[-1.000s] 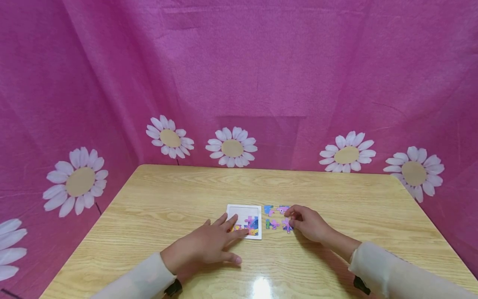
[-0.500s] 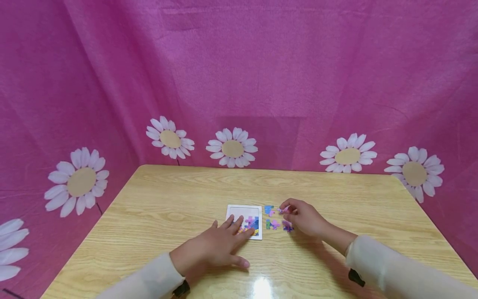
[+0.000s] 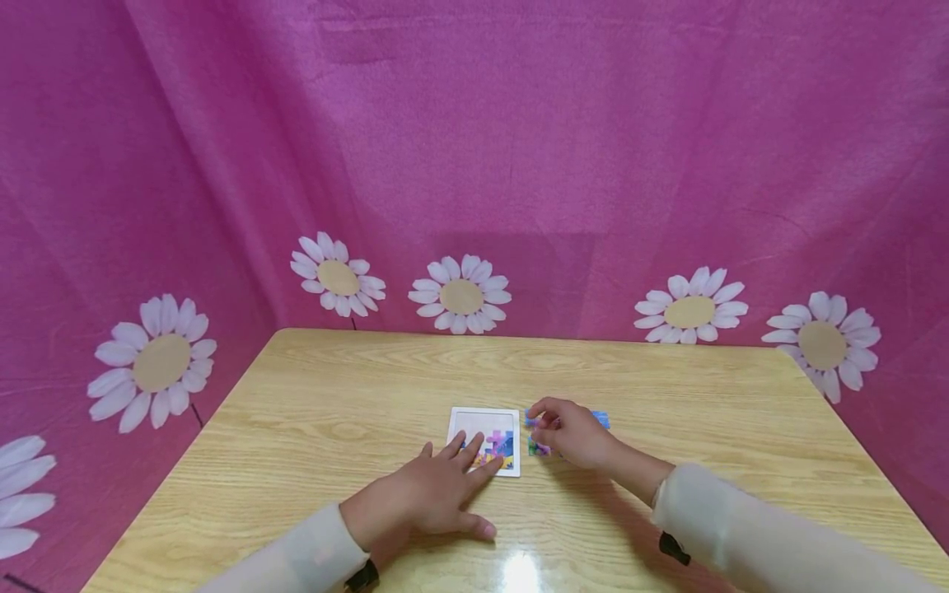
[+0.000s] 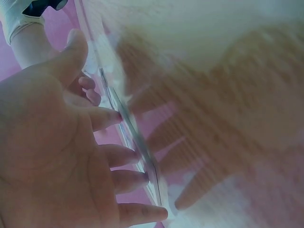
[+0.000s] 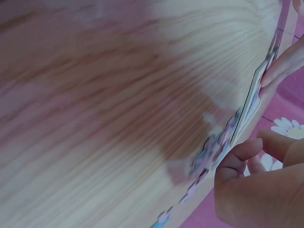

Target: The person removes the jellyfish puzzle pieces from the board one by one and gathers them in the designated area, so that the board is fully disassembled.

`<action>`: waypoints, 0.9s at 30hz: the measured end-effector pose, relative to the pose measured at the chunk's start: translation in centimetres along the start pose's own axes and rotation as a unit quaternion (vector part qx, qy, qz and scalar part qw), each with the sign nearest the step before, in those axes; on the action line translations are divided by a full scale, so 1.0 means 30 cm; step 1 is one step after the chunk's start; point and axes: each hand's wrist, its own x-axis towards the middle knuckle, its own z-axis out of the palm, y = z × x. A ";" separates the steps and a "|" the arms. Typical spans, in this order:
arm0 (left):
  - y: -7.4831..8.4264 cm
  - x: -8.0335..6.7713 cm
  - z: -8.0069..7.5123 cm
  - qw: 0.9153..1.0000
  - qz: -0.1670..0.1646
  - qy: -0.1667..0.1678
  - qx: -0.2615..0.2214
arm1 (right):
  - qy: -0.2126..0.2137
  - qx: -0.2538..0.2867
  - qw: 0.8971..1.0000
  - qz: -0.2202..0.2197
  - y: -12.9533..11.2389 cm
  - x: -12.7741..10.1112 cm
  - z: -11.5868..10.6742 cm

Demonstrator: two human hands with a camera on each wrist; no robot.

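A: Left hand (image 3: 426, 494) is flat on the pale wood-grain surface (image 3: 311, 428), fingers straight, fingertips pressing the near edge of the small white square puzzle tray (image 3: 483, 438). In the left wrist view those straight fingers (image 4: 107, 116) lie right along the tray's thin rim.

B: And the right hand (image 3: 571, 432) sits just right of the tray, fingers curled, pinching what looks like a small pink jigsaw piece (image 3: 535, 420) at thumb and forefinger. It's tiny in the head view, so I won't swear to its colour.

A: The tray is partly filled, with coloured pieces (image 3: 500, 445) in its lower right corner and white backing showing above. A few loose multicoloured pieces (image 3: 539, 449) lie beside the right hand, and a blue one (image 3: 600, 420) peeks out behind it.

B: Risks? That pinch is on a very small, thin piece. A slip would drop it among the loose ones or skid it off across the glossy surface.

A: Also, the tray is light. If the left fingertips ease off while a piece is pushed in, I'd judge the tray could slide or tilt and pop out the pieces already seated.

B: And the right wrist hangs over the loose pieces; a careless sweep could scatter them.
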 end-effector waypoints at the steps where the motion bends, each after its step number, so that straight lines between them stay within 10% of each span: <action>1: 0.000 0.000 0.001 1.000 0.000 0.001 0.003 | 0.000 -0.001 1.000 -0.001 -0.003 0.004 0.007; 27: -0.005 0.001 0.007 1.000 0.004 0.000 0.020 | -0.003 -0.104 0.994 -0.017 -0.041 0.054 0.102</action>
